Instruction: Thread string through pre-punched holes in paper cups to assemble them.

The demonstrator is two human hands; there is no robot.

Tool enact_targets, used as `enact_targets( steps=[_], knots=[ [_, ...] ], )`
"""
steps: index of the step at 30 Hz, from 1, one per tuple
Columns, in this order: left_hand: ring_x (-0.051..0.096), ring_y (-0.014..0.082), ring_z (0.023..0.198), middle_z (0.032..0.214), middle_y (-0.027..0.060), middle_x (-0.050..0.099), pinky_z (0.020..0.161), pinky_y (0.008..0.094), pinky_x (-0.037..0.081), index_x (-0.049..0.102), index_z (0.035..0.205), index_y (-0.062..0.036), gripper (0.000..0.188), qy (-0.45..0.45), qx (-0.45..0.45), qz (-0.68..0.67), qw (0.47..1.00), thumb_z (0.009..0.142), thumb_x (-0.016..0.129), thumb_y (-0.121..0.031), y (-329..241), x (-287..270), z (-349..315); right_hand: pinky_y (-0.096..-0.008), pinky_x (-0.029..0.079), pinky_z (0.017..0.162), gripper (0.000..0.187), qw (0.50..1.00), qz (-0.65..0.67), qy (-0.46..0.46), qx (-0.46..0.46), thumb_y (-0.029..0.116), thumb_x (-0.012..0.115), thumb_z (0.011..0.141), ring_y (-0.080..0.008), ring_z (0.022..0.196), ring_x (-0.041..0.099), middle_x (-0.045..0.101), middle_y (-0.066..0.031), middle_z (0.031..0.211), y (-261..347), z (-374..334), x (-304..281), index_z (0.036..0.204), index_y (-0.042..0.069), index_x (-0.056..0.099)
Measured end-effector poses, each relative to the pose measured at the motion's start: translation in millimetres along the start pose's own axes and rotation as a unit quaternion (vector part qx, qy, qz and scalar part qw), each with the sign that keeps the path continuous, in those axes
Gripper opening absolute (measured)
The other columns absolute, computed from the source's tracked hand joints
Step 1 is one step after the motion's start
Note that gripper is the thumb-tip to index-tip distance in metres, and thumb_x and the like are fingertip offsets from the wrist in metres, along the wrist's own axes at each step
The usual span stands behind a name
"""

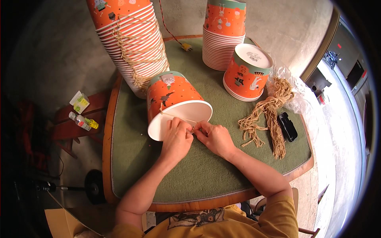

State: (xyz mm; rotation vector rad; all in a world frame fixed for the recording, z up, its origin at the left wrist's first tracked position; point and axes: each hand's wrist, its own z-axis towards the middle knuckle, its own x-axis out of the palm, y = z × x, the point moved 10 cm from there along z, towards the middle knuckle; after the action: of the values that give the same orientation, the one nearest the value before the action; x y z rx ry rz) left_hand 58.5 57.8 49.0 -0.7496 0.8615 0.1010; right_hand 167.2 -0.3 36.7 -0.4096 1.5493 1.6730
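Note:
An orange paper bucket [176, 93] with a green band and printed figures lies on its side in front of me, its white open mouth facing me. A thin tan cord [180, 117] passes through its wall near the rim and runs across the mouth. At the lower part of the rim my left hand [177, 137] and my right hand [216, 138] meet, fingertips pinched together on the cord. The exact spot where the cord is gripped is partly hidden by the fingers.
A tall bucket stack [133, 47] with cord loops stands back left. Another stack [223, 43] and a few upturned buckets [247, 75] are at the back. A cord bundle [274, 115], black case [287, 127] and clear plastic bag [299, 95] lie right on the green-topped table [190, 182].

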Motion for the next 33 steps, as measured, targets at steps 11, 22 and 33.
enact_targets(
  steps=[11,22,33],
  knots=[
    [0.052,0.0364,0.094,0.097,0.0147,0.054,0.084,0.0462,0.045,0.057,0.088,-0.0011,0.010,0.023,-0.029,-0.051,0.998,0.083,0.065,-0.005,5,2,2,-0.0404,0.052,0.059,0.015,1.000,-0.005,-0.009,-0.009,0.020,0.066,0.086,-0.0315,0.064,0.066,0.065,-0.0139,0.070,3,0,-2,0.096,0.009,0.065],
    [0.052,0.0381,0.093,0.097,0.0159,0.054,0.084,0.0481,0.044,0.055,0.088,-0.0016,0.008,0.012,-0.012,-0.018,1.000,0.086,0.062,-0.005,5,2,3,-0.0432,0.053,0.057,0.016,0.998,-0.025,0.003,-0.061,0.017,0.063,0.087,-0.0316,0.062,0.066,0.066,-0.0115,0.069,12,-6,-7,0.098,0.009,0.055],
    [0.051,0.0374,0.089,0.093,0.0154,0.052,0.080,0.0481,0.044,0.050,0.087,-0.0031,0.013,-0.026,0.034,-0.003,0.999,0.082,0.062,-0.001,-2,-1,3,-0.0435,0.054,0.055,0.011,0.986,-0.127,-0.012,-0.103,0.017,0.061,0.088,-0.0314,0.060,0.066,0.068,-0.0108,0.072,19,-15,-7,0.096,0.011,0.058]
  ],
)
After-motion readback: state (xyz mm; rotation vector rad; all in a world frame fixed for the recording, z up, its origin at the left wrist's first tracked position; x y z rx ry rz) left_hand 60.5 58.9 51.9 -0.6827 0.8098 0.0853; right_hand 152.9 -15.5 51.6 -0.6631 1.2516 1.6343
